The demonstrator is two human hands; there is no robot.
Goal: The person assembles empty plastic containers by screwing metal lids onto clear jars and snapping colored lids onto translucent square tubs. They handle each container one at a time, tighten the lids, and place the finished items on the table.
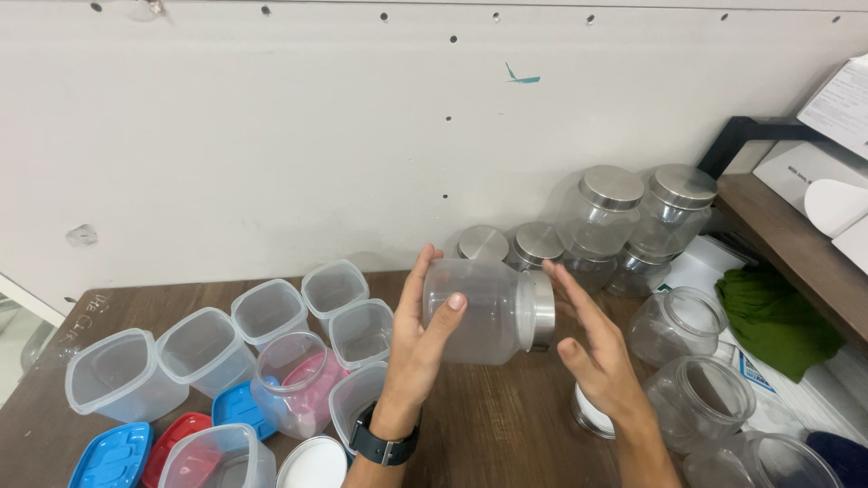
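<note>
My left hand (418, 339) grips a clear plastic jar (484, 312) held on its side above the brown table (488, 425), thumb across its front. The jar's metal lid (541, 310) points right. My right hand (597, 348) is open beside that lid, fingers spread, palm toward it, the fingertips close to or touching the lid's rim. A black watch (384, 445) sits on my left wrist.
Several open square plastic containers (203, 348) and blue (110, 455) and red (176, 438) lids lie at left. Lidded jars (610, 212) stand stacked at the back wall. Open round jars (696, 398) sit at right, by a green cloth (778, 316) and a wooden shelf (796, 248).
</note>
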